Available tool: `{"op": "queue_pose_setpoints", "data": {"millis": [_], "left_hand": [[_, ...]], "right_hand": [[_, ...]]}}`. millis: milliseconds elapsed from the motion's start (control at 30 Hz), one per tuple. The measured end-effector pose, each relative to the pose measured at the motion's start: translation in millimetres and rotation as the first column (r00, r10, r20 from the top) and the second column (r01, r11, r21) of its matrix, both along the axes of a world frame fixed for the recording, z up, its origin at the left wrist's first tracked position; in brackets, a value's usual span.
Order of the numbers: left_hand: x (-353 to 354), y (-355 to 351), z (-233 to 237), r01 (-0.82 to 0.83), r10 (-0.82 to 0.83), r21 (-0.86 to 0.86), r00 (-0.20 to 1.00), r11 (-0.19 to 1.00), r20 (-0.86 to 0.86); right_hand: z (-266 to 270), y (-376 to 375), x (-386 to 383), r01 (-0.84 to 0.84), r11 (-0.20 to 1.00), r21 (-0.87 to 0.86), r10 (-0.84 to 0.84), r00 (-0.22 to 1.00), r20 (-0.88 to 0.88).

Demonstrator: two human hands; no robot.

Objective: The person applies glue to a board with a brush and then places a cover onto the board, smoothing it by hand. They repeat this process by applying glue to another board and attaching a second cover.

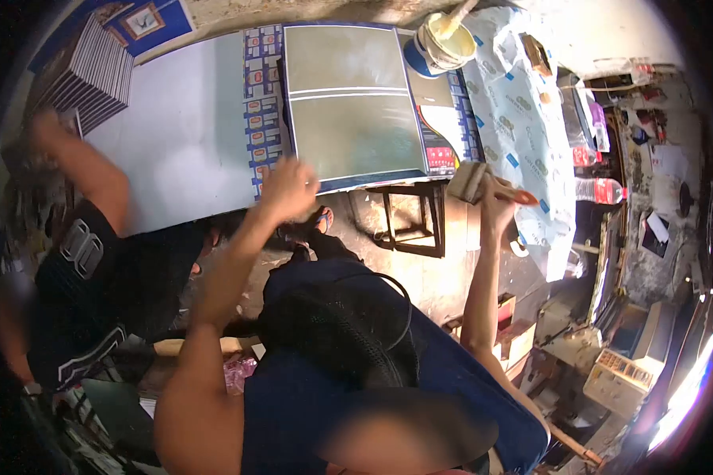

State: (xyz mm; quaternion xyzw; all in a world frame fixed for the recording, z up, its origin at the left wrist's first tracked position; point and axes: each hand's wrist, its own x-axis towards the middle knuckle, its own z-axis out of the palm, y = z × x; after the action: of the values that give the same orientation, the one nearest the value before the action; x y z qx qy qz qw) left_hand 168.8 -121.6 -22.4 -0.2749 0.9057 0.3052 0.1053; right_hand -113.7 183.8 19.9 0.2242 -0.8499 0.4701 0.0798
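My right hand [497, 204] grips a wide paint brush [469, 182] by its handle, with the orange handle end pointing right. The bristles face left, near the right corner of a board. My left hand [290, 188] is slightly blurred, its fingers curled at the near left corner of that board; whether anything is pinched there is hidden. Two greyish-olive panels [356, 131] with white borders lie on the table before me, the nearer one with a wet-looking sheen. A bucket [432, 54] with pale contents and a stick-like handle stands at the far right.
A co-worker in a black shirt [87, 245] stands at left, one arm near a stack of boards [99, 71]. A large white sheet [182, 127] covers the table's left part. Printed plastic wrap [515, 134] drapes the right side. Below stands a dark wooden stool [410, 222]. Bottles [598, 191] lie right.
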Motion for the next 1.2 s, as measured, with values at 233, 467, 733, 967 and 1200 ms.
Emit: {"op": "queue_pose_setpoints", "data": {"millis": [233,467,733,967,1200], "left_hand": [[-205.9,-158.7,-10.0,0.082,-0.130,-0.386,0.987,0.919,-0.099],[-233.9,-178.1,-30.0,0.257,-0.216,-0.239,0.959,0.936,0.184],[-251.2,-194.7,-17.3,0.210,-0.182,-0.133,0.964,0.969,0.195],[-243.5,-194.3,-26.0,0.164,-0.144,-0.133,0.979,0.977,0.147],[-87.9,-98.8,-36.5,-0.365,0.082,-0.258,0.701,0.895,-0.708]], "right_hand": [[17.2,-177.7,88.4,-0.693,0.627,0.357,0.779,0.566,-0.270],[-30.1,-197.9,183.5,-0.799,0.339,0.496,0.922,0.388,-0.005],[8.2,-256.5,100.7,-0.708,0.533,0.463,0.844,0.481,-0.237],[-64.4,-226.7,131.0,-0.811,0.306,0.498,0.952,0.268,-0.148],[13.6,-66.0,77.7,-0.761,0.649,0.001,0.734,0.627,0.260]]}}
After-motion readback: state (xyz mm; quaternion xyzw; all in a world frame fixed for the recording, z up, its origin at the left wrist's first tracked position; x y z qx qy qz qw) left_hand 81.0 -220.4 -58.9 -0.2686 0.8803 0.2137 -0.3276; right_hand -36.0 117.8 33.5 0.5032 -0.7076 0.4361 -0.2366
